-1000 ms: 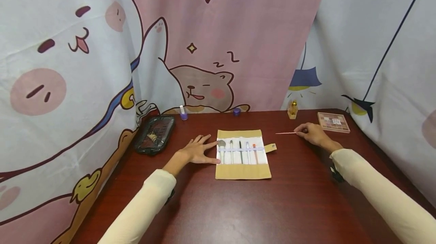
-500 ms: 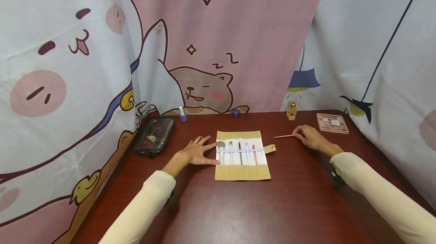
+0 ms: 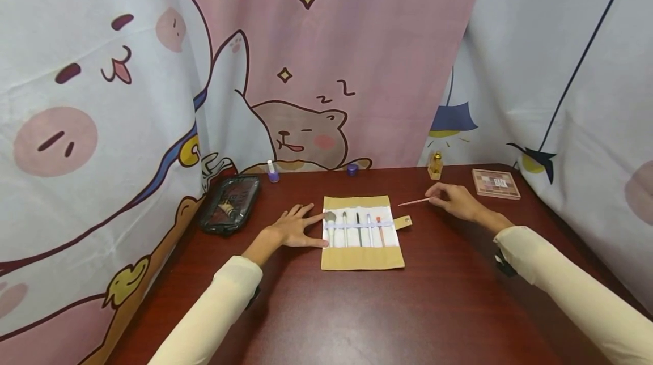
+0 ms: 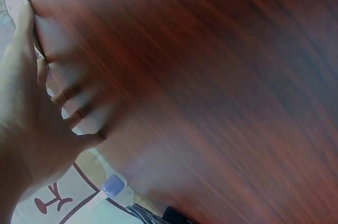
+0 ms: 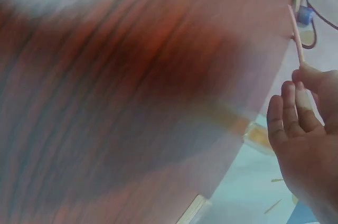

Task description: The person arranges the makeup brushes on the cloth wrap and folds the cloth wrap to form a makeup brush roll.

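A tan and white makeup brush roll point(image 3: 362, 259) lies unfolded on the table, its snap strap point(image 3: 403, 222) pointing right. Several brushes stand in its band, among them a wide grey-headed brush point(image 3: 330, 233) at the left and an orange-tipped one point(image 3: 380, 230) at the right. My left hand point(image 3: 293, 229) rests with spread fingers at the roll's left edge, thumb and index finger touching it. To the right of the roll, my right hand point(image 3: 456, 200) pinches a thin pink stick point(image 3: 414, 202) between thumb and fingertips. The stick's free end points left toward the roll; its held end is hidden.
At the far left lies a black-edged clear pouch point(image 3: 206, 219) with a small item inside. Along the back stand a nail polish bottle point(image 3: 273, 174), a small purple jar point(image 3: 352, 170) and a gold perfume bottle point(image 3: 435, 166). A makeup palette point(image 3: 496, 185) lies behind my right hand.
My right hand has moved left with the thin pink stick, bringing its tip closer to the brush roll. The left hand stays at the roll's edge.
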Tool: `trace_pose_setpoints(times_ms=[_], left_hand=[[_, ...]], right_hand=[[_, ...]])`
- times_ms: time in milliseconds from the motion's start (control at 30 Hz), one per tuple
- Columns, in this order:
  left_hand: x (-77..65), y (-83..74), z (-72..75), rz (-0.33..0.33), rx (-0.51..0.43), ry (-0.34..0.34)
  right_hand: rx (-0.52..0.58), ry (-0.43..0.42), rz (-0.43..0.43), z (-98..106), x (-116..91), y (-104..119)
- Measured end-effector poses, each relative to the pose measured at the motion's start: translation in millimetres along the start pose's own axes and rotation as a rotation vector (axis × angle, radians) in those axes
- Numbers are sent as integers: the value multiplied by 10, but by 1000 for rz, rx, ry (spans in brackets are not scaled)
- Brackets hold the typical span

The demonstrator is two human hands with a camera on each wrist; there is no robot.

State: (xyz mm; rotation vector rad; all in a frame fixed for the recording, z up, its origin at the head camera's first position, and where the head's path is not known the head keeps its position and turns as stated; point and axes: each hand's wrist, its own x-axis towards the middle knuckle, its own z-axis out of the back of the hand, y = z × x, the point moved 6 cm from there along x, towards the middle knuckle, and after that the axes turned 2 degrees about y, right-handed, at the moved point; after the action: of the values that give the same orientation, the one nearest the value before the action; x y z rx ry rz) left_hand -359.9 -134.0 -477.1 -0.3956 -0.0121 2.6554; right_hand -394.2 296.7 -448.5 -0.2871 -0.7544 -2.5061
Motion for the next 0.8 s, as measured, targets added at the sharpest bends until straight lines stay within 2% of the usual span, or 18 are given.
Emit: trace_pose_setpoints(times_ms=[133, 267, 367, 467, 600, 800], left_hand=[[-7, -8, 5, -1, -8, 0], [-11, -15, 13, -3, -6, -3], [-13, -14, 6, -4, -6, -4], [-14, -13, -4, -6, -10, -4], [-10, -12, -4, -11, -13, -5], [5, -2, 7, -22, -5, -12]], right_hand=[[108, -49, -54, 60, 53, 67], [279, -67, -95, 96, 118, 131], [435, -67, -101, 80, 177, 184], [541, -77, -89, 50, 238, 248], [569, -78, -76, 1, 312, 346], [553, -33, -98, -108, 415, 511]])
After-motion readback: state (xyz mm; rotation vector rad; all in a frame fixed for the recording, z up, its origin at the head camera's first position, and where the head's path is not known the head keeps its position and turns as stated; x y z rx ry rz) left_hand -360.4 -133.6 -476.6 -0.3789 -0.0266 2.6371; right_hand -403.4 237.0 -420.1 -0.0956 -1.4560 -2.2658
